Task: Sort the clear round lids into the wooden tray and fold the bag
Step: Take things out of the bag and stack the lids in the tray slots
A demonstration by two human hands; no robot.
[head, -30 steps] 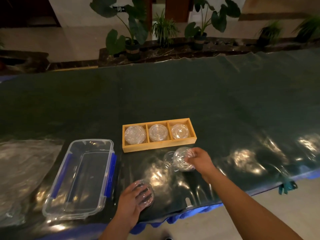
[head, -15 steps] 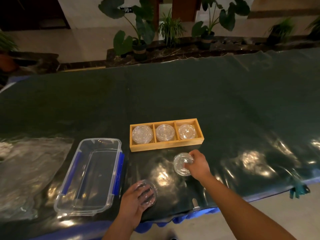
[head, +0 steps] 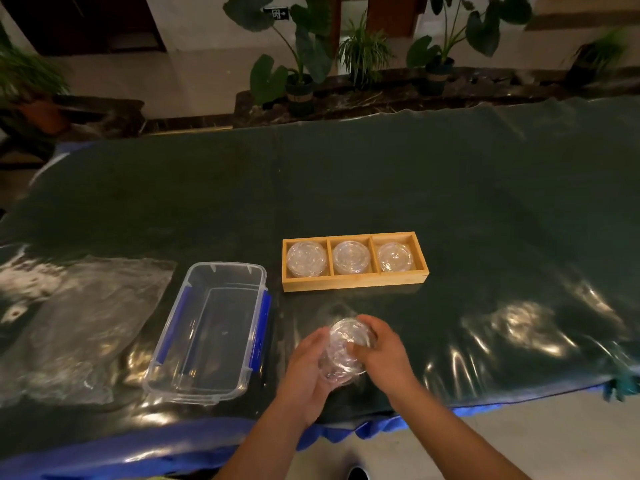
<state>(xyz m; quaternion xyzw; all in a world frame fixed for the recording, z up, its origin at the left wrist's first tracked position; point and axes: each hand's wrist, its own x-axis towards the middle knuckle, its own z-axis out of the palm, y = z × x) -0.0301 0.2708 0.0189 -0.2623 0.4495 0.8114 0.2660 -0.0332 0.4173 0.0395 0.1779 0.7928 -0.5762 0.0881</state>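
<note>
The wooden tray (head: 353,285) has three compartments, and each holds a stack of clear round lids (head: 307,262). Near the table's front edge both my hands meet over a small stack of clear lids (head: 341,355). My left hand (head: 306,370) grips the stack from the left and below. My right hand (head: 379,348) holds the top lid from the right. The clear plastic bag (head: 79,327) lies flat at the far left of the table.
A clear plastic box with blue clips (head: 211,332) stands open between the bag and my hands. The table wears a dark green glossy cover (head: 450,188). Potted plants (head: 298,64) line a ledge beyond its far edge.
My two hands, each holding a lid apart from the other, have come together. The lids now form one stack between them. The camera has shifted left.
</note>
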